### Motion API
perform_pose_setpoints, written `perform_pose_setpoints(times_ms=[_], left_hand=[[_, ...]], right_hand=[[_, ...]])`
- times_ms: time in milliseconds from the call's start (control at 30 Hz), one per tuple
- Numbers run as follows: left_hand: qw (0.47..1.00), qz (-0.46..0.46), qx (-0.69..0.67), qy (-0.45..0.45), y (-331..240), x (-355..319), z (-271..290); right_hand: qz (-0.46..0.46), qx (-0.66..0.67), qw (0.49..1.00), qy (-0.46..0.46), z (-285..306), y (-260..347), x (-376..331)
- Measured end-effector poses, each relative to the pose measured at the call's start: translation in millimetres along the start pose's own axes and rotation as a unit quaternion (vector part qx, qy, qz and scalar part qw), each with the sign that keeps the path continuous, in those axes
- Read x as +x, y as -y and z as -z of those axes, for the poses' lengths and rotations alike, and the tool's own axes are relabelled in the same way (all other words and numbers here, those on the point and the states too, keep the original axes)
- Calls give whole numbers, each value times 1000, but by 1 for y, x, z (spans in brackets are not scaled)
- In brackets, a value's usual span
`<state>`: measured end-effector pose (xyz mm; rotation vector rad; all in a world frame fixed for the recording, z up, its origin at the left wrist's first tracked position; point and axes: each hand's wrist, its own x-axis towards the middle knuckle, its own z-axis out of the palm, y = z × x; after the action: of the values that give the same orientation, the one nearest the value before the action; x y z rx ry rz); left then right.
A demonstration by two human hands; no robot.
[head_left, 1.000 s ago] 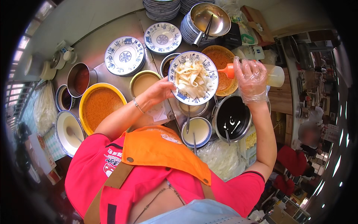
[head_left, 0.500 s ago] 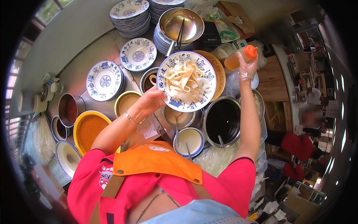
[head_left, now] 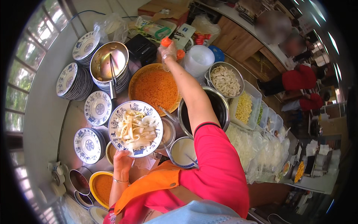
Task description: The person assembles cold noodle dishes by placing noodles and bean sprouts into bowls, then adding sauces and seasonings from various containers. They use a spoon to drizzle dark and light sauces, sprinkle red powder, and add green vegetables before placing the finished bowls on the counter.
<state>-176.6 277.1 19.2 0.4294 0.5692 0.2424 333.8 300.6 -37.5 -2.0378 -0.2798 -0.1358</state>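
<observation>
My left hand (head_left: 123,160), bare with a bracelet at the wrist, grips the near edge of a blue-patterned white plate (head_left: 156,118). On that plate lie wide, pale noodles (head_left: 135,128). Away at the far side, my right hand (head_left: 169,52), in a clear plastic glove, is closed round a squeeze bottle (head_left: 166,42) with an orange cap; the hand hides much of the bottle's body. Close by stands a second orange-capped bottle (head_left: 180,54). A wide tub of orange-red sauce (head_left: 154,87) sits between the plate and my right hand.
Stacked plates (head_left: 89,145) stand at the left, and a pan (head_left: 97,61) with black chopsticks rests on another stack. My right arm passes over a pot of dark liquid (head_left: 186,112). A colander of pale pieces (head_left: 225,81) and bins of toppings (head_left: 244,107) line the right.
My right hand has moved the bottle to the far side, among the other containers. My left hand still holds the plate of noodles. The view has turned, showing more of the right side.
</observation>
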Motion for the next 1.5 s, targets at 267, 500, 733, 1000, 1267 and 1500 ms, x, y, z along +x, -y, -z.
perform_pose_setpoints(times_ms=[267, 500, 733, 1000, 1267, 1500], left_hand=[[998, 36, 43, 33, 0, 4, -2], [995, 66, 53, 50, 9, -23, -40], [978, 168, 74, 98, 64, -34, -52], [969, 223, 39, 99, 126, -52, -85], [985, 149, 43, 72, 210, -70, -96], [997, 79, 19, -19, 288, -108, -130]], right_hand=[[45, -115, 985, 123, 60, 8, -34], [129, 26, 982, 135, 211, 3, -142], [-9, -25, 999, -38, 451, -111, -272], [-106, -313, 939, -95, 599, -203, -255], [-82, -423, 902, 7, 614, -310, -142], [-120, -474, 859, 149, 590, -375, -55]])
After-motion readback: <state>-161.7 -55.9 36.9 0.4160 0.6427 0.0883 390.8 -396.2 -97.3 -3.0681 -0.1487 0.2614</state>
